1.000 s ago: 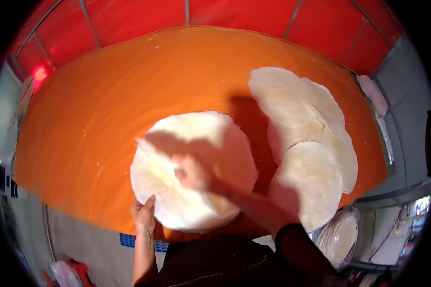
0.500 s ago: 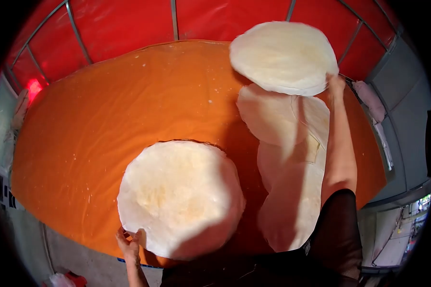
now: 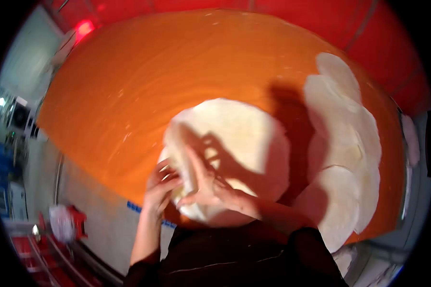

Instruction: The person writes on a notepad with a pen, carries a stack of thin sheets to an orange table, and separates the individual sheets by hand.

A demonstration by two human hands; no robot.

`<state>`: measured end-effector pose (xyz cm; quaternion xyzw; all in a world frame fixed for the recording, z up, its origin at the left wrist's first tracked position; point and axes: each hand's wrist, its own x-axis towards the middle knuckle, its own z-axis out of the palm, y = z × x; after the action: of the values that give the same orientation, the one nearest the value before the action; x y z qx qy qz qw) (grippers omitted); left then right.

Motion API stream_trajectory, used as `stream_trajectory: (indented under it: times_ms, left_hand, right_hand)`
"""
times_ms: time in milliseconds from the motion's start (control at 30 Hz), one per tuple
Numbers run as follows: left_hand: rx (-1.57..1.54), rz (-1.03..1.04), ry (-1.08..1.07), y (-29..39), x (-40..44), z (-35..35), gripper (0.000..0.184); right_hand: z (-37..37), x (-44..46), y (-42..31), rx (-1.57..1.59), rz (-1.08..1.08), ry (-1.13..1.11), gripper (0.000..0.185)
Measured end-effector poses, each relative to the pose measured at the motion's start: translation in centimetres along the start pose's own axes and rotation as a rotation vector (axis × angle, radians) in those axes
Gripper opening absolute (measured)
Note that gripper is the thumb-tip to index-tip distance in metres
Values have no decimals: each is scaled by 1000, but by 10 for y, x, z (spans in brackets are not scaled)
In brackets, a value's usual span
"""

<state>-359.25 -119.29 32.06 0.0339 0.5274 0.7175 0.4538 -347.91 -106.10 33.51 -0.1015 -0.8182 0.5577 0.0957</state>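
Observation:
A pile of large, thin, round flatbreads (image 3: 254, 129) lies near the front of the orange-covered table, and its left edge is raised in a fold. My left hand (image 3: 164, 186) has its fingers curled at the outer side of that raised edge. From the right, my right hand (image 3: 208, 186) reaches across the pile, its fingers long against the fold and its thumb lower down. Both hands are slightly blurred, and how many layers they hold is hidden. Further right, several overlapping flatbreads (image 3: 337, 191) are spread in a column.
Orange cloth (image 3: 143, 86) covers the wide table, with small pale flecks on it. A red wall (image 3: 311, 24) stands behind. To the lower left are a grey floor (image 3: 96, 177) and a red item with a whitish bag (image 3: 64, 222).
My right hand has left the far-right flatbreads, now lower, and come to the near pile. The pile's left edge is lifted between both hands. The view has shifted and turned.

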Motion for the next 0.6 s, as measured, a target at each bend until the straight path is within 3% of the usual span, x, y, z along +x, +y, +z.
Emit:
stream_trajectory:
  times_ms: [100,133,167,233,267,400,500,600]
  left_hand:
    - [155,28,58,-7,10,-5,69]
    - [263,67,31,-10,12,-11,65]
    - [371,101,0,-11,13,-14,62]
    - [343,124,-93,-10,11,-11,56]
    - [332,138,-146,-7,10,-12,54]
    - [330,134,-101,-14,12,-17,47]
    - [424,242,-65,-12,8,-7,44]
    - [775,310,106,-18,15,-9,39]
  right_hand:
    - [20,5,5,166,180,118,110]
    - [23,1,11,24,160,183,104]
    - [18,-2,9,87,246,130,97]
    - [13,-11,34,178,221,119,81]
    - [9,-11,19,305,265,99,65]
    - [16,-15,35,441,225,167,52]
    - [21,-15,45,422,247,121,49]
    - [15,-13,58,239,353,137,31]
